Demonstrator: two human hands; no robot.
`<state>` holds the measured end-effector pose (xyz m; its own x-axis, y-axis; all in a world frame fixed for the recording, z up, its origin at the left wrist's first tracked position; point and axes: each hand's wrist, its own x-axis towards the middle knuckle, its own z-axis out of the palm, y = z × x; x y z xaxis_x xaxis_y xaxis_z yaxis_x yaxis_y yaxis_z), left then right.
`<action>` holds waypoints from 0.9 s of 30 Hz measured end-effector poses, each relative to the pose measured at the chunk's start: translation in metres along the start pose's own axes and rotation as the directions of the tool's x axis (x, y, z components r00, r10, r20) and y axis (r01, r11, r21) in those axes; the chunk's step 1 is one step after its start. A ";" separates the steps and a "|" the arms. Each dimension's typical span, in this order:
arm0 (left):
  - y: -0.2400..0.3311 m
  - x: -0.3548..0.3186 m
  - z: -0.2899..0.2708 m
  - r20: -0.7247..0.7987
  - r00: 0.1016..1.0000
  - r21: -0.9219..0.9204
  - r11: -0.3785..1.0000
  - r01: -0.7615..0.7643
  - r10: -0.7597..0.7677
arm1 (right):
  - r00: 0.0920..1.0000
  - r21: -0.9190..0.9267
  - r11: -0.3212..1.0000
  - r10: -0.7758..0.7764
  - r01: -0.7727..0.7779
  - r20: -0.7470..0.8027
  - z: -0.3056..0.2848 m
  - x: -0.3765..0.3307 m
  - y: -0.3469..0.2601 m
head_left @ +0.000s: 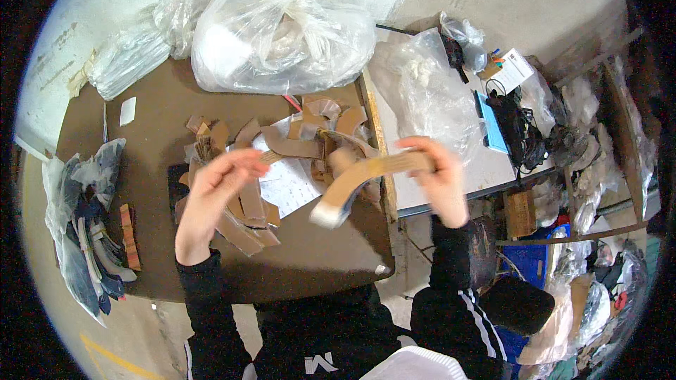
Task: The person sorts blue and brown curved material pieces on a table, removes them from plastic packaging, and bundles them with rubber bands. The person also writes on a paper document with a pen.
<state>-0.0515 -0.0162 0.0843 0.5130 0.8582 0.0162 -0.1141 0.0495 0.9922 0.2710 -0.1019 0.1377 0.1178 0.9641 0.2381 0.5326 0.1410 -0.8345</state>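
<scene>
My right hand (pixel 441 176) is closed on one end of a curved brown cardboard strip (pixel 373 170), held above the table's right part. Its far end, white and dark, tips down to the left and is smeared by motion. My left hand (pixel 227 177), also a little blurred, is raised over the left of a pile of cut cardboard pieces, its fingers stretched to the right. Their tips overlap the edge of a curved cardboard piece (pixel 292 145); a firm hold on it does not show. Under the pile lies a white printed sheet (pixel 290 188).
A big clear plastic bag (pixel 282 39) stands at the back of the brown table (pixel 162 109). Bagged curved pieces (pixel 84 232) lie at its left edge. On the right, a pale table (pixel 451 186) carries plastic film (pixel 426 91), a blue folder (pixel 491 121) and black cables (pixel 521 130).
</scene>
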 end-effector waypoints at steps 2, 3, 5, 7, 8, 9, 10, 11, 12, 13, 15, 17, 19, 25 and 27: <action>-0.006 0.006 -0.010 -0.166 0.986 -0.029 0.999 0.016 -0.020 | 0.941 0.218 0.952 0.262 -0.215 -0.214 -0.047 -0.019 0.026; -0.010 0.009 -0.013 -0.231 0.972 -0.060 0.998 0.022 -0.036 | 0.887 0.330 0.910 0.354 -0.253 -0.297 -0.070 -0.029 0.032; -0.012 0.005 -0.022 -0.371 0.929 -0.106 0.994 -0.038 -0.004 | 0.845 0.361 0.908 0.355 -0.211 -0.400 -0.097 -0.044 0.035; -0.002 0.001 -0.024 -0.456 0.890 -0.122 0.989 -0.079 0.015 | 0.750 0.342 0.906 0.403 -0.248 -0.525 -0.116 -0.057 0.041; 0.000 -0.001 -0.028 -0.476 0.879 -0.121 0.989 -0.086 0.018 | 0.746 0.396 0.899 0.392 -0.187 -0.539 -0.123 -0.067 0.050; -0.002 0.000 -0.031 -0.486 0.874 -0.132 0.987 -0.094 0.018 | 0.750 0.461 0.876 0.398 -0.140 -0.529 -0.133 -0.075 0.057; -0.003 -0.001 -0.034 -0.493 0.870 -0.143 0.984 -0.103 0.019 | 0.757 0.527 0.845 0.404 -0.093 -0.514 -0.142 -0.080 0.065; -0.004 -0.001 -0.036 -0.497 0.867 -0.142 0.985 -0.098 0.015 | 0.754 0.512 0.852 0.404 -0.104 -0.518 -0.147 -0.084 0.072; -0.006 0.001 -0.038 -0.493 0.870 -0.148 0.984 -0.099 0.013 | 0.759 0.492 0.863 0.399 -0.120 -0.514 -0.150 -0.084 0.076; -0.007 0.003 -0.041 -0.487 0.874 -0.154 0.983 -0.098 0.011 | 0.763 0.470 0.872 0.395 -0.136 -0.512 -0.152 -0.085 0.080; -0.010 0.002 -0.043 -0.509 0.861 -0.152 0.985 -0.081 -0.008 | 0.716 0.359 0.898 0.424 -0.254 -0.554 -0.147 -0.075 0.083; -0.011 0.002 -0.043 -0.523 0.852 -0.157 0.984 -0.077 -0.017 | 0.781 0.440 0.879 0.403 -0.184 -0.478 -0.137 -0.053 0.086; -0.010 0.003 -0.041 -0.528 0.849 -0.173 0.982 -0.074 -0.029 | 0.803 0.469 0.871 0.382 -0.148 -0.457 -0.136 -0.034 0.103; -0.016 0.010 -0.042 -0.489 0.872 -0.169 0.984 -0.059 -0.032 | 0.764 0.356 0.737 0.639 -0.575 -0.091 -0.157 -0.023 0.221; -0.017 0.008 -0.047 -0.499 0.865 -0.161 0.986 -0.042 -0.045 | 0.771 0.314 0.776 0.613 -0.546 -0.172 -0.156 -0.021 0.225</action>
<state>-0.0852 0.0136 0.0613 0.0245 0.9955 -0.0918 -0.2710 0.0950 0.9579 0.5192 -0.1259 0.0219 0.5617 0.7912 -0.2420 0.0856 -0.3466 -0.9341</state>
